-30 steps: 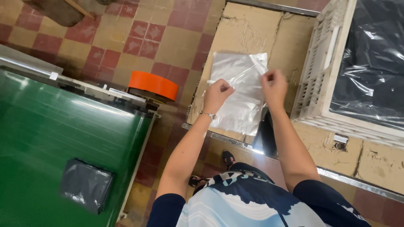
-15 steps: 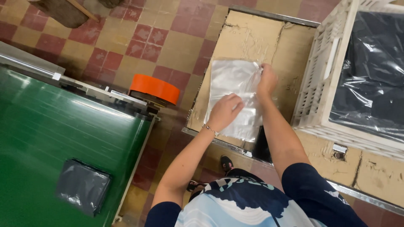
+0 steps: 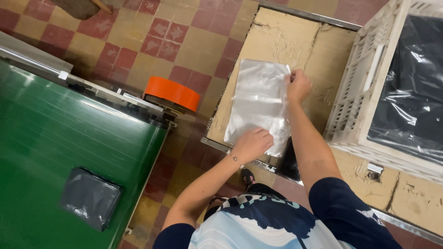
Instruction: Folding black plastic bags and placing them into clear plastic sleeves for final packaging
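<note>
— Where's the clear plastic bag [image 3: 259,103]?
— Flat on the cardboard-topped table [image 3: 281,41]. The right hand [image 3: 299,85] pinches its top corner; the left hand [image 3: 253,144] presses the bottom edge, fingers apparently curled.
— Which step?
— Smoothing it, probably. Opening the mouth calls for a steady grip.

The person wore a short-sleeved top, navy at both sleeves, with a pale blue and white front crossed by a dark navy patch and small teal marks. Both forearms were bare below the sleeves. A thin bracelet circled the wrist of the left hand [image 3: 252,144]. The right hand [image 3: 299,85] carried no ring or glove. Below, a dark shoe with pink trim showed.
</note>
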